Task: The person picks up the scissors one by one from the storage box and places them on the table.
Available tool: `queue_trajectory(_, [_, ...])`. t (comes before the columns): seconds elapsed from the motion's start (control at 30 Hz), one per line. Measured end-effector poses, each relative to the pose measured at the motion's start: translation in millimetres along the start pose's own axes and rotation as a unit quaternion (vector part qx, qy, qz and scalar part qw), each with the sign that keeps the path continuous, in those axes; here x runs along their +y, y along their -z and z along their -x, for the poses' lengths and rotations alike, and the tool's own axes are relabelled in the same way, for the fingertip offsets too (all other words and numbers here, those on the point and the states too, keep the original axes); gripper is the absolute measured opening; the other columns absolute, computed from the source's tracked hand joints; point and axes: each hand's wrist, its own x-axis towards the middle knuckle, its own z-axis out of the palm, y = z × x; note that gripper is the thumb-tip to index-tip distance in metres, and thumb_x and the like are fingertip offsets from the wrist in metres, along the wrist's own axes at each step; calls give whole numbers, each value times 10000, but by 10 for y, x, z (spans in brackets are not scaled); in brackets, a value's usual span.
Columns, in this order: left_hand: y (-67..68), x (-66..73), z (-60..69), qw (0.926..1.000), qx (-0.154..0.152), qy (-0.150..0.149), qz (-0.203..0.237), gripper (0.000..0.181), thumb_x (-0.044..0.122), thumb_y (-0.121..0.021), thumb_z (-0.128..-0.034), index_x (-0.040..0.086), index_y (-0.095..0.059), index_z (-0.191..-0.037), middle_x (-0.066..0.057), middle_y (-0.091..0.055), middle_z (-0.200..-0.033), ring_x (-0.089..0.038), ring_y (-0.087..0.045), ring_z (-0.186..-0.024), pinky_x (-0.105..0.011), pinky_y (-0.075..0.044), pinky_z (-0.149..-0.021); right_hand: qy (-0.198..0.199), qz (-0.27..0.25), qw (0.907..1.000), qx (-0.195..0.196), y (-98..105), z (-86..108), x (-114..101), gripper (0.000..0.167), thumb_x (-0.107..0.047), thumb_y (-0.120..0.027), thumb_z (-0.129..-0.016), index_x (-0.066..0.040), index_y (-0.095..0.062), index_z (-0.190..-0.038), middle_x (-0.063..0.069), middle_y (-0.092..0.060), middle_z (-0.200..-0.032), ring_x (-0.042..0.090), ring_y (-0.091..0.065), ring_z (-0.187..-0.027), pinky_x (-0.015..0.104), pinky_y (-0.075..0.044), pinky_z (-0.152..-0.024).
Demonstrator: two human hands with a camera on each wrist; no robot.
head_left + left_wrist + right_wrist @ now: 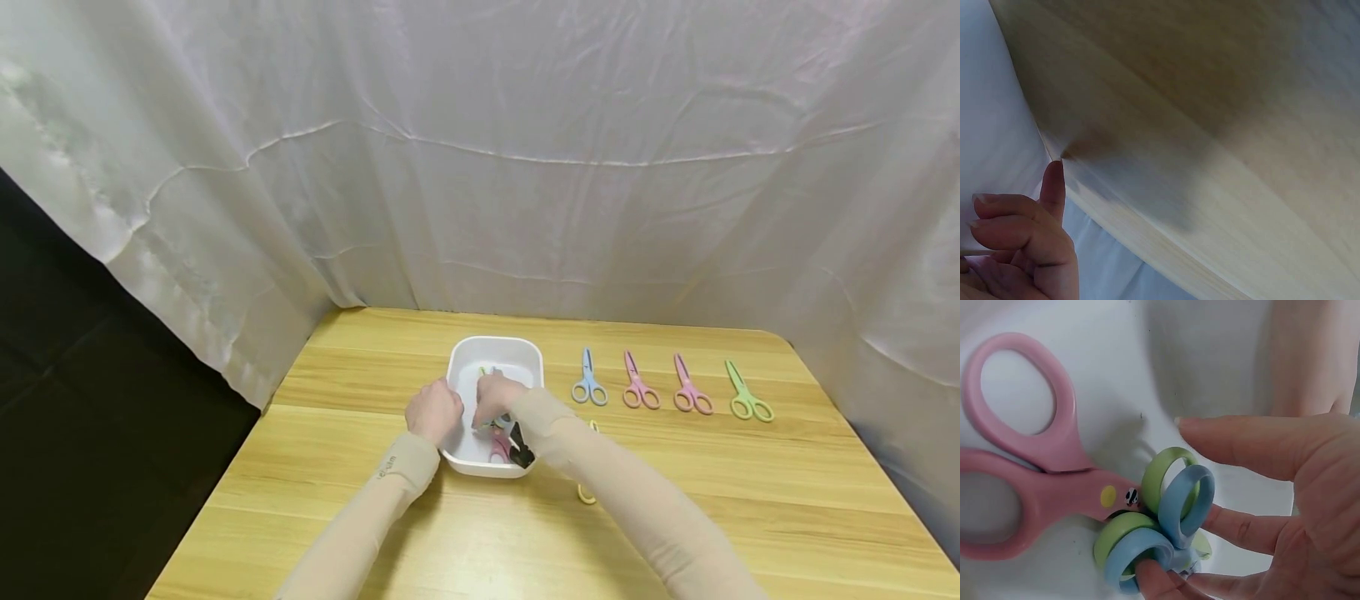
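Observation:
A white tray (pixel 495 472) stands on the table. My left hand (pixel 435 410) grips its left side; in the left wrist view that hand (pixel 1029 244) has curled fingers against the white wall. Inside the tray, my right hand (pixel 497 398) is at a blue pair of scissors (pixel 1185 509) and a green pair (pixel 1152 478), whose handles lie together. The fingers of the right hand (pixel 1329 487) touch these handles from below, the thumb standing apart from them. Beside them lie pink scissors (pixel 1066 490) and a black object (pixel 520 450).
Right of the tray, blue scissors (pixel 589 387), two pink pairs (pixel 639 388) (pixel 690 392) and green scissors (pixel 746 400) lie in a row. Yellow scissors (pixel 587 497) lie partly under the right forearm. A pale curtain (pixel 525 208) hangs behind the table.

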Motion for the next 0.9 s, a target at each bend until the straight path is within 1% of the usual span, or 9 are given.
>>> queue_trajectory(0.13, [-1,2,4,10000,-8,2,-8,328,170,-463,-951,-43,-675,-1084,-162,-679,-781,-288,-665,-678,-401,-563,-585,-70,-166,9998,16,3,19,8,240,-249,-823,-760,-82,-659,-807,60,-550,-967,187,-483,-931,275,-480,-752])
queue_trajectory(0.3, [-3,1,3,10000,42,-26,-30,324,167,-469,-949,-44,-679,-1076,-164,-681,-783,-286,-658,-677,-403,-560,-591,-106,-243,9996,80,-5,3,26,241,-246,-835,-746,-88,-657,-782,72,-536,-978,191,-481,-939,283,-497,-776])
queue_trajectory(0.53, [-4,8,7,10000,66,-16,-5,326,162,-467,-949,-44,-679,-1084,-163,-678,-771,-287,-657,-671,-406,-561,-592,-191,-325,9991,175,-26,-15,41,270,-223,-854,-726,-94,-623,-781,100,-526,-1036,200,-479,-953,306,-522,-833])
queue_trajectory(0.63, [3,12,9,10000,52,-6,-17,323,162,-466,-951,-44,-679,-1080,-166,-678,-777,-294,-663,-683,-410,-562,-597,-215,-441,9986,213,-33,-14,49,277,-209,-858,-720,-95,-617,-794,99,-516,-1038,203,-494,-950,307,-523,-823])
queue_trajectory(0.77, [5,10,4,10000,49,14,-44,321,166,-469,-952,-41,-679,-1078,-178,-690,-806,-313,-678,-718,-425,-568,-615,-174,-529,9981,278,-23,-10,61,268,-201,-853,-718,-107,-616,-800,69,-521,-985,192,-496,-921,280,-498,-759])
queue_trajectory(0.9, [2,6,0,10000,44,13,-17,322,168,-474,-952,-41,-680,-1087,-183,-697,-820,-319,-684,-729,-432,-572,-626,-94,-703,9970,311,-17,-17,88,244,-183,-842,-721,-111,-627,-810,36,-585,-911,160,-545,-827,235,-482,-674])
